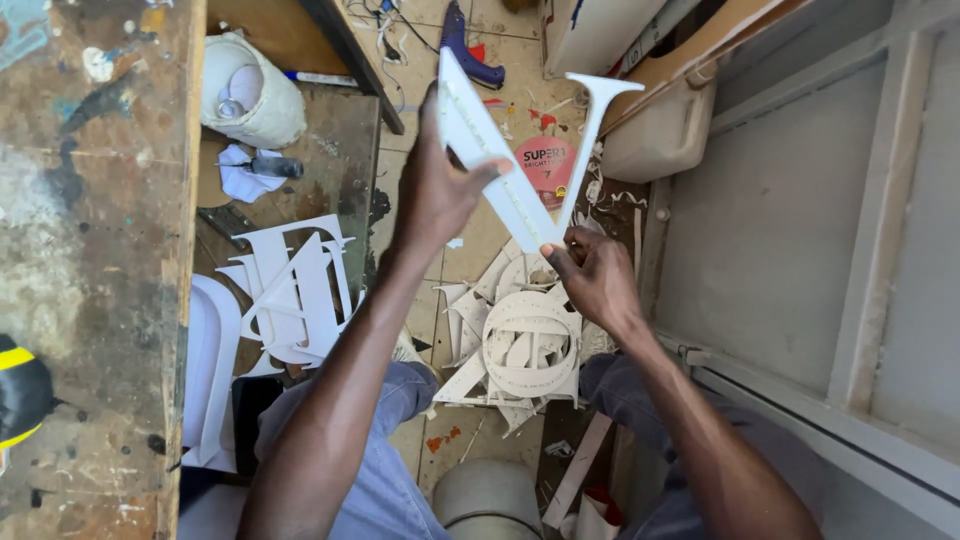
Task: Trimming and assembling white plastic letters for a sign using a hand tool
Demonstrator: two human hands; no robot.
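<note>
Both hands hold a white V-shaped letter [520, 150] up over the floor.

The left hand [440, 190] clasps its left stroke, and the right hand [590, 270] pinches the bottom point. The thin right stroke looks fragile and could snap if twisted, or drop onto the cut letters [520, 345] below.

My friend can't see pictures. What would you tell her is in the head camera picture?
Seen from above, a seated person holds up a white V-shaped letter, the left hand gripping its left stroke and the right hand pinching its bottom tip. More white cut-out letters lie piled on the floor between the knees, others lie to the left, beside a paint-stained workbench.
</note>
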